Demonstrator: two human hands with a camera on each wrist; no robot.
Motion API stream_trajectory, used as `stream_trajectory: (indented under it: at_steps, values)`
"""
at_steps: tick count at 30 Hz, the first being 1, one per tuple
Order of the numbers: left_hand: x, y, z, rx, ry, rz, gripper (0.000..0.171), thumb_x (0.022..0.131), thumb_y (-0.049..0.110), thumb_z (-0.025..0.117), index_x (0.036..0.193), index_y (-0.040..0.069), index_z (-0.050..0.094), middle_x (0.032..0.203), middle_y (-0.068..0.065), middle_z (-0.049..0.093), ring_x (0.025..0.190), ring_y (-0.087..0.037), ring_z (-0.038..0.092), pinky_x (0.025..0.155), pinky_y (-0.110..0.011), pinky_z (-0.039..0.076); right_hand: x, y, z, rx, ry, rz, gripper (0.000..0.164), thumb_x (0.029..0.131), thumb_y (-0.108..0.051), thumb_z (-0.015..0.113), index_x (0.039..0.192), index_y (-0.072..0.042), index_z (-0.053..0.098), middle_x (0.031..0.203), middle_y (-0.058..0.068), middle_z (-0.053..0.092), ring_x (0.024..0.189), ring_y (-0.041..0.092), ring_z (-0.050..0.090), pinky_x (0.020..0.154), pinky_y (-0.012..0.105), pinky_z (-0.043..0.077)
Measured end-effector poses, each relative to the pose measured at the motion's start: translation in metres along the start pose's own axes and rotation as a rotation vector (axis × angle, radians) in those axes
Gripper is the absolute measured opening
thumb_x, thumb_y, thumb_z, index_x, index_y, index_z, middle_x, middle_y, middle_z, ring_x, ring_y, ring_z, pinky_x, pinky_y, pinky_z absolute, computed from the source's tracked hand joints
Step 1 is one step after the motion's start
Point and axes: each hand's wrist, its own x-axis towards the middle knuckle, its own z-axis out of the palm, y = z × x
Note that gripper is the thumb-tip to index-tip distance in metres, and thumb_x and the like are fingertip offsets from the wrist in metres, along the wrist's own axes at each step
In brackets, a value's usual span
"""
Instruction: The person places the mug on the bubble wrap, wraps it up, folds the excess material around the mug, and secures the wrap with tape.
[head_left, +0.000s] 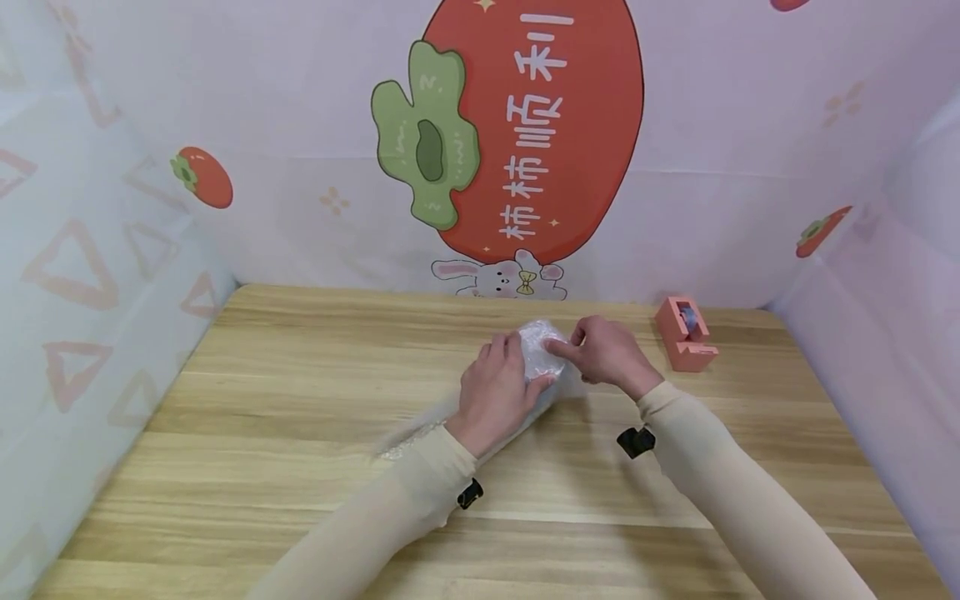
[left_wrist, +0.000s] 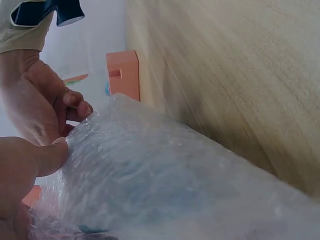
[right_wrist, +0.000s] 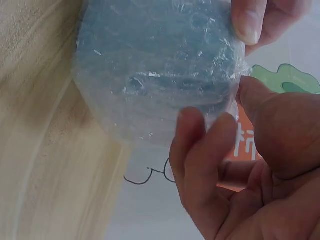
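Note:
A long bundle in clear bubble wrap lies slantwise on the table, its far end under both hands. Something bluish shows through the wrap in the right wrist view; what it is stays hidden. My left hand grips the bundle from above near that end, fingers over the far side and thumb on the near side. My right hand is at the end itself, pinching the wrap's edge between thumb and fingers. Beside the left thumb, the film looks crinkled in the left wrist view.
A pink tape dispenser with a blue roll stands on the wooden table, right of my right hand. Behind the table hangs a pale printed cloth with a big red persimmon and a rabbit. Similar cloth closes both sides.

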Motion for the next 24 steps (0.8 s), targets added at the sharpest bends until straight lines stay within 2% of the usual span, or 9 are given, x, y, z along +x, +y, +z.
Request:
stream_trajectory:
  at_steps: [3, 7, 11, 13, 15, 17, 22, 24]
  values:
    - [0.001, -0.002, -0.006, -0.039, -0.059, 0.014, 0.078, 0.094, 0.051, 0.068, 0.142, -0.006, 0.047, 0.128, -0.018, 0.057, 0.109, -0.029, 0.060, 0.085, -0.043, 0.058, 0.000, -0.001, 0.002, 0.050, -0.006, 0.007, 0.042, 0.094, -0.045, 0.071, 0.085, -0.005, 0.062, 0.066, 0.008, 0.065, 0.059, 0.022, 0.067, 0.051, 0.029, 0.048]
    - [0.008, -0.008, -0.022, -0.150, -0.193, 0.021, 0.078, 0.096, 0.049, 0.066, 0.146, -0.007, 0.044, 0.133, -0.020, 0.055, 0.112, -0.029, 0.058, 0.093, -0.044, 0.055, 0.001, -0.003, 0.003, 0.084, 0.008, -0.008, 0.038, 0.095, -0.039, 0.072, 0.084, -0.004, 0.061, 0.068, 0.010, 0.065, 0.066, 0.029, 0.070, 0.051, 0.029, 0.048]
    - [0.013, -0.015, -0.037, -0.251, -0.314, 0.025, 0.071, 0.103, 0.044, 0.056, 0.149, -0.008, 0.041, 0.142, -0.023, 0.050, 0.123, -0.032, 0.055, 0.105, -0.047, 0.048, 0.003, -0.005, 0.001, 0.088, 0.005, -0.019, 0.035, 0.095, -0.037, 0.072, 0.084, -0.004, 0.064, 0.070, 0.011, 0.067, 0.070, 0.032, 0.071, 0.051, 0.028, 0.048]
    - [0.015, -0.019, -0.041, -0.293, -0.351, 0.035, 0.065, 0.106, 0.038, 0.051, 0.150, -0.009, 0.040, 0.144, -0.024, 0.049, 0.127, -0.033, 0.054, 0.108, -0.048, 0.045, 0.004, -0.007, -0.001, 0.093, -0.004, -0.017, 0.033, 0.095, -0.036, 0.073, 0.086, -0.005, 0.066, 0.071, 0.010, 0.067, 0.071, 0.031, 0.071, 0.052, 0.029, 0.049]
    - [0.016, -0.022, -0.044, -0.336, -0.365, 0.043, 0.058, 0.108, 0.032, 0.049, 0.148, -0.010, 0.043, 0.143, -0.026, 0.050, 0.129, -0.033, 0.053, 0.109, -0.048, 0.044, 0.006, -0.009, -0.002, 0.098, -0.016, -0.017, 0.031, 0.095, -0.035, 0.073, 0.090, -0.004, 0.069, 0.073, 0.010, 0.068, 0.071, 0.030, 0.070, 0.054, 0.029, 0.050]
    - [0.017, -0.026, -0.046, -0.370, -0.357, 0.055, 0.048, 0.107, 0.024, 0.051, 0.140, -0.010, 0.052, 0.136, -0.025, 0.057, 0.123, -0.032, 0.058, 0.104, -0.046, 0.048, 0.007, -0.011, -0.004, 0.102, -0.025, -0.017, 0.029, 0.095, -0.033, 0.073, 0.096, -0.004, 0.071, 0.077, 0.009, 0.068, 0.070, 0.028, 0.068, 0.056, 0.030, 0.052]
    - [0.019, -0.033, -0.049, -0.409, -0.285, 0.056, 0.025, 0.101, 0.011, 0.061, 0.117, -0.006, 0.072, 0.116, -0.018, 0.071, 0.103, -0.027, 0.069, 0.087, -0.039, 0.058, 0.010, -0.016, -0.005, 0.092, -0.023, -0.040, 0.033, 0.093, -0.029, 0.075, 0.110, -0.002, 0.072, 0.091, 0.011, 0.068, 0.070, 0.023, 0.066, 0.060, 0.031, 0.056]
    - [0.019, -0.035, -0.049, -0.414, -0.260, 0.033, 0.020, 0.098, 0.010, 0.066, 0.111, -0.003, 0.076, 0.107, -0.014, 0.074, 0.094, -0.024, 0.070, 0.080, -0.036, 0.058, 0.011, -0.017, -0.005, 0.078, -0.004, -0.064, 0.035, 0.092, -0.028, 0.076, 0.114, 0.000, 0.072, 0.097, 0.012, 0.068, 0.074, 0.023, 0.065, 0.062, 0.031, 0.057]
